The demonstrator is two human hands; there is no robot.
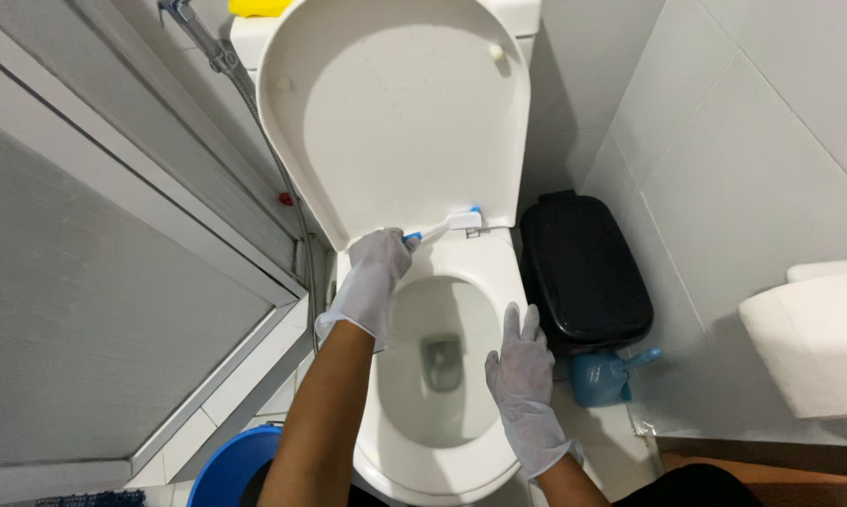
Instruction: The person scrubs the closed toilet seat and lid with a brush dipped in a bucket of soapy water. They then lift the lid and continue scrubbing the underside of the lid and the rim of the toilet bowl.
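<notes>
White tiles line the walls of a narrow bathroom, where a white toilet bowl (442, 441) stands at the centre with its lid (395, 113) raised toward twelve o'clock. Gloved left hand (375, 272) is closed around a small blue-and-white brush (447, 225), whose head touches the hinge at the lid's base, while the gloved right hand (520, 376) rests flat, fingers spread, on the seat rim at four o'clock. Black bin (583, 272) sits at three o'clock, blue bucket (231, 469) at seven.

White-and-blue toothbrush (447, 225) lies bristles-first against the raised toilet lid's hinge.
</notes>
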